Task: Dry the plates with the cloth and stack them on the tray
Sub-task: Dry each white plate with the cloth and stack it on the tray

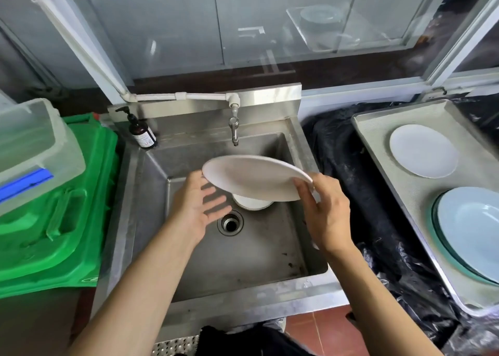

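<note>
The right hand pinches the round white plate's rim over the steel sink; the left hand is spread beneath. A lifting step, I judge (no cloth visible); next comes drying, then the grey tray.

White plate — tilted, above sink

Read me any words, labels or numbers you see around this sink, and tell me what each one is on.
Nothing here reads clearly.
Pump bottle at the sink's back left corner: pale label with print, too small and blurred to read.
Green bin lid: a faint mark near its front edge, illegible.
Plates, tray and tap: no text visible.
</note>
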Action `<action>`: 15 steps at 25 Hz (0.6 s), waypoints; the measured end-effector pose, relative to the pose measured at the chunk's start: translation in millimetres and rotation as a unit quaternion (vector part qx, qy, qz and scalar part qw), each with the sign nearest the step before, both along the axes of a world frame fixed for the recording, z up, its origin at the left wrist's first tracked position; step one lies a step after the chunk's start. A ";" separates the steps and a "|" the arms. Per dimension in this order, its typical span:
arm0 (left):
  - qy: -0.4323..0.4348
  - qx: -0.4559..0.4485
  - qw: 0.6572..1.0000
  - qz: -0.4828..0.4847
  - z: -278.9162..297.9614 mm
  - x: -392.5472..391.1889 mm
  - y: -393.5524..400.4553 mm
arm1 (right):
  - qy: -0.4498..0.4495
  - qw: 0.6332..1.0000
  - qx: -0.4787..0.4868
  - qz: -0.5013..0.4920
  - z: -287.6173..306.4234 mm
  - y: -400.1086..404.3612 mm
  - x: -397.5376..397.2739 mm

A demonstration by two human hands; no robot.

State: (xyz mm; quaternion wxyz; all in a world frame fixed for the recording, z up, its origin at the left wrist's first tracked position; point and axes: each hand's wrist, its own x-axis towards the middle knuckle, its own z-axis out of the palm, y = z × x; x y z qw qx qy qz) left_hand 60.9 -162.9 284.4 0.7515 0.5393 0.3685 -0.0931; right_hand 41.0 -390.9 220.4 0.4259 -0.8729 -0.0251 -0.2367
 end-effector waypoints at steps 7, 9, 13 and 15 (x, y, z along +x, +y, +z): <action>-0.030 0.051 0.997 -0.051 -4.7 -0.3 30.6 | 0.111 0.981 0.152 -0.045 13.6 27.9 -7.4; -0.038 0.052 0.996 -0.067 -12.2 -1.3 33.0 | 0.161 0.973 0.155 -0.055 13.0 31.1 -8.2; -0.049 0.060 0.991 -0.111 -26.5 -0.3 37.0 | 0.227 0.959 0.148 -0.088 14.8 34.9 -13.3; -0.047 0.047 0.989 -0.129 -31.1 -0.8 38.0 | 0.234 0.953 0.162 -0.099 16.2 36.1 -18.2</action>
